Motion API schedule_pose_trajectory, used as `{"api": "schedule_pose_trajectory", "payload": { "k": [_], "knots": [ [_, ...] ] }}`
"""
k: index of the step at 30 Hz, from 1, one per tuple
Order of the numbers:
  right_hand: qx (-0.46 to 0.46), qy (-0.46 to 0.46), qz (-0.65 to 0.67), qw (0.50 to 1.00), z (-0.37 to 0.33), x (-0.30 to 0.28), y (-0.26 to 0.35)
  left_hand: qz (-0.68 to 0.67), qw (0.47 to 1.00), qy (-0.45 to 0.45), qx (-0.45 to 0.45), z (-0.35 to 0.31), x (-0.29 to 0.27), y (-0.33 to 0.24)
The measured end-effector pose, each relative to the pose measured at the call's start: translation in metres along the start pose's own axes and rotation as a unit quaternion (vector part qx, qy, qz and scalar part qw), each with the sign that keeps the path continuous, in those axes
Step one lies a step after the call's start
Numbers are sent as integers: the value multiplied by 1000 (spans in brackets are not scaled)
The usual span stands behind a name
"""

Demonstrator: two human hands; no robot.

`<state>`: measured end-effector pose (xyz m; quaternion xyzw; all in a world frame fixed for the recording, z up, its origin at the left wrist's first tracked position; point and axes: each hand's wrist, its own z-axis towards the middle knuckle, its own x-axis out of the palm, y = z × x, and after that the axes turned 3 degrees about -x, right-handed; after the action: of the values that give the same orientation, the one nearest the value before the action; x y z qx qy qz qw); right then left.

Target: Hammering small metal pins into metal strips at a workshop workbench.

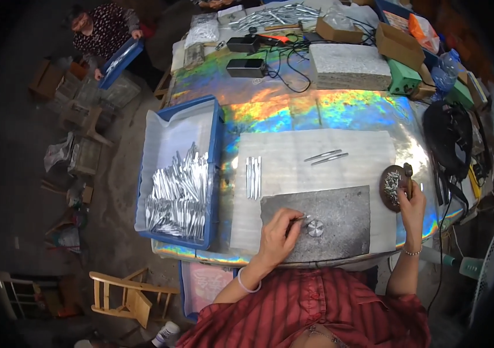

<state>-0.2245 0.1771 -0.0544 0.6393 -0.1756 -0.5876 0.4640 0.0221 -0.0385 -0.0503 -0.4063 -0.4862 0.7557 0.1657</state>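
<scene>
My left hand [279, 235] is closed in a pinch beside a round metal disc [315, 228], which lies on a dark grey slab [345, 211]. A small thin metal piece shows at its fingertips; its kind is too small to tell. My right hand [413, 206] is closed around a small hammer [407, 169], head up, at the edge of a brown round dish [384, 188] of tiny metal parts. Two slim metal rods [328, 156] lie beyond the slab. Several silvery slim pieces [253, 177] stand in a row on the white sheet [284, 148].
A blue bin [215, 168] full of slim metal pieces stands at left. Cables [293, 69], black boxes [246, 68] and a pale block [350, 66] sit at the back. A black bag [447, 136] lies at right. Another person [108, 35] carries a blue tray [122, 64] at far left.
</scene>
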Motion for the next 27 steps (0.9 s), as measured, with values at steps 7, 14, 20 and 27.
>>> {"api": "schedule_pose_trajectory", "payload": {
  "k": [7,14,20,27],
  "knots": [
    [-10,32,69,997,-3,-4,-25,-95,993,-65,-1,-17,0,7],
    [39,83,225,970,-10,0,3,-162,979,-120,30,-57,-31,3],
    [23,194,251,948,-19,26,82,-100,883,-443,-118,-103,-102,29],
    [34,457,369,809,-29,127,193,-392,689,-589,-158,-136,-206,102]
  ]
}}
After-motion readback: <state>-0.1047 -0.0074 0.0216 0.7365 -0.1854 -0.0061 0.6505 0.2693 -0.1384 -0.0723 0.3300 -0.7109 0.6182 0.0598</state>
